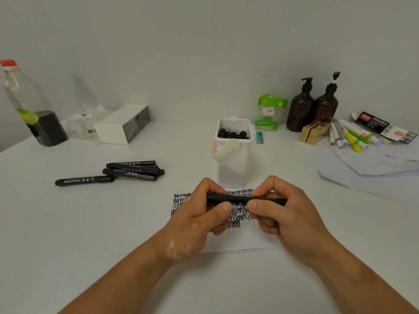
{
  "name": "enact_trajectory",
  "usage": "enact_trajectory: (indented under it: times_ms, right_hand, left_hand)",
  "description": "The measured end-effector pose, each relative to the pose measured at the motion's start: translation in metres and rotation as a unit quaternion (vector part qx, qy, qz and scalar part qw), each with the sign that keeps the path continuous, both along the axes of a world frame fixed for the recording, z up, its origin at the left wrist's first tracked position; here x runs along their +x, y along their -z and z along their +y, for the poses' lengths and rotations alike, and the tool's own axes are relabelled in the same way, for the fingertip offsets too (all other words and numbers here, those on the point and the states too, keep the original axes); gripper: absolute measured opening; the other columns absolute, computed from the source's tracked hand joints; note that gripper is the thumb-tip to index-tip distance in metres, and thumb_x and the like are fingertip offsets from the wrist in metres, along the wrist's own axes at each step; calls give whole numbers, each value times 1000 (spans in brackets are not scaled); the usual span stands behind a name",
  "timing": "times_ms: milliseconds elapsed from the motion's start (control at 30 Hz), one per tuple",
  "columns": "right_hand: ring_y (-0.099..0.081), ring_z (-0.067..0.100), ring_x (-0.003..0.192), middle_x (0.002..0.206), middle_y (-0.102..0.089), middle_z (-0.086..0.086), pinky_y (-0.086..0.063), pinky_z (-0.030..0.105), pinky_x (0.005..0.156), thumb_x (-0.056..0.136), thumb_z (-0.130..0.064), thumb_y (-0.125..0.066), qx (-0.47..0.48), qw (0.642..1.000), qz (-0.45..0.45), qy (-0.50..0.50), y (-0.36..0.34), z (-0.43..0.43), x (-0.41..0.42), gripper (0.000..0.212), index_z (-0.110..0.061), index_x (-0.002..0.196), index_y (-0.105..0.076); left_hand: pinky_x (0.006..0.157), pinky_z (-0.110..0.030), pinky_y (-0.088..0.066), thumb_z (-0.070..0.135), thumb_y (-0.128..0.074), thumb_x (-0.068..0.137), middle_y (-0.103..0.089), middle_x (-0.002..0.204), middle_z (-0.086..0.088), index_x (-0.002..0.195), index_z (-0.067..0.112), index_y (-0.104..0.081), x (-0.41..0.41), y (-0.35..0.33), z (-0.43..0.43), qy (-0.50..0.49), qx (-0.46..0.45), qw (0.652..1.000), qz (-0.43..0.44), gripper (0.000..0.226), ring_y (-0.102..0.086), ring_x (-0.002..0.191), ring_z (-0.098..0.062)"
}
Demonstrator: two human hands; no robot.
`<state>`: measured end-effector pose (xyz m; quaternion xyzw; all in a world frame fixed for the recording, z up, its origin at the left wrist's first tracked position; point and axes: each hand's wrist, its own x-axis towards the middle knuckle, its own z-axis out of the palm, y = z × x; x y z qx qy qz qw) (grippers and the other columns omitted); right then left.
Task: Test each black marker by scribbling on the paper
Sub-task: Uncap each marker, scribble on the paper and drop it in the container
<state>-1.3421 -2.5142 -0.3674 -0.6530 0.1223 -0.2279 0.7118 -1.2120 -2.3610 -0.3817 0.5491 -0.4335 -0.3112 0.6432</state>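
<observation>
A white table [68, 223] fills the view, with a pale wall behind it. At its far left stands a clear plastic bottle [29, 105] with a red cap, dark liquid in its lower part and a green label too blurred to read. Near it lies a white box [122, 124] on its side. At the far right, two dark brown pump bottles [314, 107] stand touching each other, with a clear green-topped container [269, 112] beside them bearing a small price sticker that cannot be read. A white tub [233, 159] with a cream handle stands at the centre, holding black caps or marker ends. A loose heap of coloured markers [351, 137] lies at the right, beside a flattened black and red carton [385, 126] whose print is too small to read.

A sheet of white paper [240, 241] lies in front of the tub, its upper part covered in rows of black scribble [238, 215]. Left of it, well apart, five or so black markers [133, 169] lie in a pile with white lettering, illegible from here.

Above the paper, both hands hold one black marker [240, 198] level. The left hand [199, 214] is closed round its left end, the right hand [281, 214] pinches its right part between thumb and fingers. A small teal lighter [259, 137] lies right of the tub.
</observation>
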Motion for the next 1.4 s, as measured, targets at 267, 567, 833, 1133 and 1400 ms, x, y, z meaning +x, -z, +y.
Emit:
enact_trajectory:
  times_ms: [267,567,833,1133,1400]
  right_hand:
    - [-41,16,50,73,-69,17,-30,23,43,65,-25,-84,62,998,10,-4,5,1,4,22,-20,73,-64]
    - [-68,16,74,77,-76,2,-55,25,73,69,-45,-81,-99,994,50,-5,6,12,4,28,-19,79,-79]
    - [-56,18,58,66,-65,7,-48,25,54,81,-26,-72,-80,996,-8,26,-4,6,-3,20,-26,100,-75]
    - [-51,16,53,60,-61,4,-46,25,51,84,-12,-69,-153,987,-11,39,0,-2,-5,11,-21,87,-75]
    - [-53,17,55,59,-61,4,-45,25,46,89,-5,-59,-105,953,-114,261,-42,-41,-23,23,-21,83,-74]
  left_hand:
    - [66,-31,-49,23,-74,80,-69,85,-9,107,14,-67,10,4,-1,-14,-57,998,38,29,-56,70,-21]
    - [78,-22,-50,27,-70,86,-74,104,-9,109,13,-70,9,-1,1,-22,-57,998,8,27,-68,93,-17]
    - [61,-15,-43,26,-70,85,-65,78,11,97,29,-75,14,-4,6,-77,29,989,-123,14,-55,64,-4]
    - [59,-14,-42,32,-73,89,-68,78,11,99,36,-75,22,2,8,-72,89,975,-190,11,-53,60,-4]
    - [70,-17,-48,28,-68,92,-72,78,14,89,34,-76,39,3,11,-162,96,972,-143,10,-62,73,-1]
